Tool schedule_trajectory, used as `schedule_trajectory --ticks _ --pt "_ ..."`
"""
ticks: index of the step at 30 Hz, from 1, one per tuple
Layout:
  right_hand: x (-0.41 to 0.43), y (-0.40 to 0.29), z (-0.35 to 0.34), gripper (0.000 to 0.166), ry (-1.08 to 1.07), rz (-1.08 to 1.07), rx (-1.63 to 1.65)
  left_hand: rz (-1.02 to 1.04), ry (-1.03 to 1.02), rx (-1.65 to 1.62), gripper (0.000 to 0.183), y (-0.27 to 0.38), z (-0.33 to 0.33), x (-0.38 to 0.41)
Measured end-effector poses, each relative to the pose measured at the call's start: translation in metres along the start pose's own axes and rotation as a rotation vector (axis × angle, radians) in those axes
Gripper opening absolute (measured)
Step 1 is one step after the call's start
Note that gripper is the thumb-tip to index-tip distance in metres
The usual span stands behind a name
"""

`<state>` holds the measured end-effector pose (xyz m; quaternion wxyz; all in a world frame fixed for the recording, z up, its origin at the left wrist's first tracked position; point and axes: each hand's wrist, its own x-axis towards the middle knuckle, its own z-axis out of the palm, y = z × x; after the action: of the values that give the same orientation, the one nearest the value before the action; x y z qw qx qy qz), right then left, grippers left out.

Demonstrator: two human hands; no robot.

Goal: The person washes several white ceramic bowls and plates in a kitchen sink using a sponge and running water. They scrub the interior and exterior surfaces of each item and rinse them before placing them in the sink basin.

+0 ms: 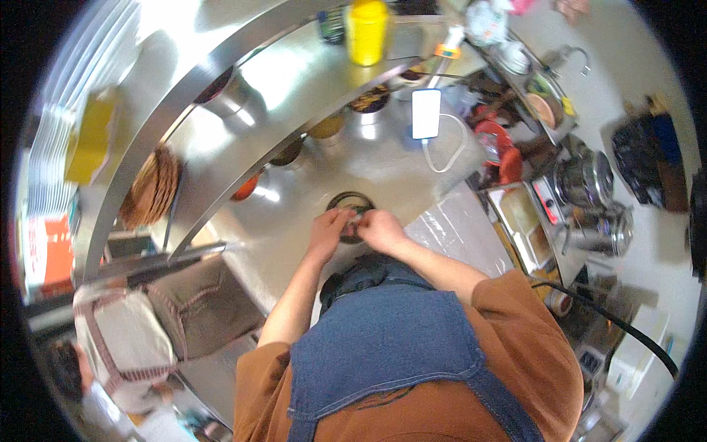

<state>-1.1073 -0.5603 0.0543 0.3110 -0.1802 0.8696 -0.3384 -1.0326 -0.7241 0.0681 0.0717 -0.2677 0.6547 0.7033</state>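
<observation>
Low in front of my apron, a dark round dish-like object sits on the steel worktop. My left hand and my right hand meet over it with fingers bent inward. Between the fingertips is a small item with reddish and green patches, blurred and partly hidden. Both hands seem to pinch it. What it is, I cannot tell.
Round steel containers with food, one orange and one yellowish, line the worktop's back under a steel shelf edge. A lit white device trails a cable. A yellow container stands behind; brown padded covers lie left.
</observation>
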Motion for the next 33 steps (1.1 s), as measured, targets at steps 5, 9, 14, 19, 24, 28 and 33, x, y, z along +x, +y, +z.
schedule_trajectory --ticks 5,9,14,19,24,28,33 --pt "-0.004 -0.013 -0.017 0.019 -0.015 -0.086 -0.223 0.148 -0.087 0.298 0.02 0.002 0.0 -0.003" --pt "0.011 -0.004 -0.018 0.02 0.142 -0.463 0.08 0.676 -0.061 0.743 0.016 -0.01 0.001 -0.004" --pt "0.028 0.0 -0.024 0.024 -0.126 -0.326 0.072 0.74 0.053 0.776 0.014 0.006 0.014 -0.021" --pt "0.041 0.009 -0.015 0.027 -0.224 -0.409 0.244 0.676 0.039 0.669 0.017 0.001 0.006 -0.023" --pt "0.052 0.023 -0.005 0.027 -0.209 -0.507 0.426 0.54 0.024 0.448 0.016 -0.004 -0.005 -0.02" --pt "0.047 0.011 -0.023 0.023 -0.31 -0.46 0.366 0.354 0.04 0.235 0.019 -0.005 -0.002 -0.021" --pt "0.052 0.012 -0.02 0.02 -0.367 -0.453 0.231 0.331 0.025 0.19 0.02 -0.028 -0.007 -0.014"
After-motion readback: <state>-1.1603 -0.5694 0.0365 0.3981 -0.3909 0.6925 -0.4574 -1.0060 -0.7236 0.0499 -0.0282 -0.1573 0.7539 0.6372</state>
